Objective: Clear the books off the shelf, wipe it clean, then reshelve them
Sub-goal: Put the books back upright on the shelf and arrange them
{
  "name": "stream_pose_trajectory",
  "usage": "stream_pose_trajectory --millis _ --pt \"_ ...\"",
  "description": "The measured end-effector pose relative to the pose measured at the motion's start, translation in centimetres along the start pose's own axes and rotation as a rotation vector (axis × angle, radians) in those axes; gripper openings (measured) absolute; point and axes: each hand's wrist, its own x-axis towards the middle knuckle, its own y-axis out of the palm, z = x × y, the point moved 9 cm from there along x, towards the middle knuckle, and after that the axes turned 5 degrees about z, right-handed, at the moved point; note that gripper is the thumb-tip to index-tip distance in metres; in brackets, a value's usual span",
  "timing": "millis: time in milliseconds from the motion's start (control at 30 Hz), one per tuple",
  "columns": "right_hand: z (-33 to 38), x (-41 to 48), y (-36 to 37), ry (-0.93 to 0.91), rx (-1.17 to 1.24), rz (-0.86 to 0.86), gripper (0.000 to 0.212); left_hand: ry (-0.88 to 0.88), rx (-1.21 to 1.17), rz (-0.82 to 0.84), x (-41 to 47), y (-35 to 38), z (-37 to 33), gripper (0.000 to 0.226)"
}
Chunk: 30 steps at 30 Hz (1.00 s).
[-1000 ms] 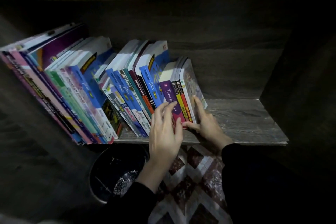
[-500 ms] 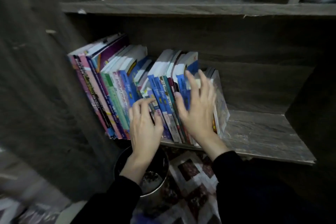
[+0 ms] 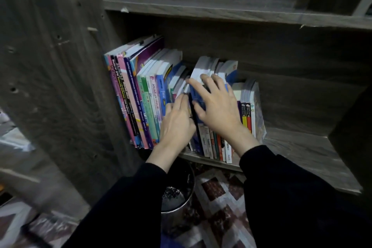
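Right grip (image 3: 218, 106) lies spread flat on the books (image 3: 141, 94), holding nothing; left grip (image 3: 177, 121) pokes between them, closure hidden. All stand on the shelf (image 3: 302, 151): clearing seems barely begun, wiping ahead.

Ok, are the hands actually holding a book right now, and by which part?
No clear hold. The right hand lies spread on the upper spines of the blue books; the left hand has its fingertips tucked into the gap beside them, grip hidden.
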Motion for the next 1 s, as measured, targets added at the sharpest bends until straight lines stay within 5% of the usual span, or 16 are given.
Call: stream_pose_trajectory --millis 433,800,1000 --pt "-0.2 -0.1 0.0 0.02 0.044 0.008 0.055 -0.069 -0.19 0.005 -0.2 0.9 0.9 0.067" --pt "-0.2 -0.1 0.1 0.026 0.057 0.032 0.055 -0.056 -0.254 -0.303 -1.8 -1.3 0.9 0.051" --pt "-0.2 -0.1 0.0 0.023 0.054 0.026 0.055 -0.195 -0.285 -0.069 -0.6 1.8 2.0 0.067"
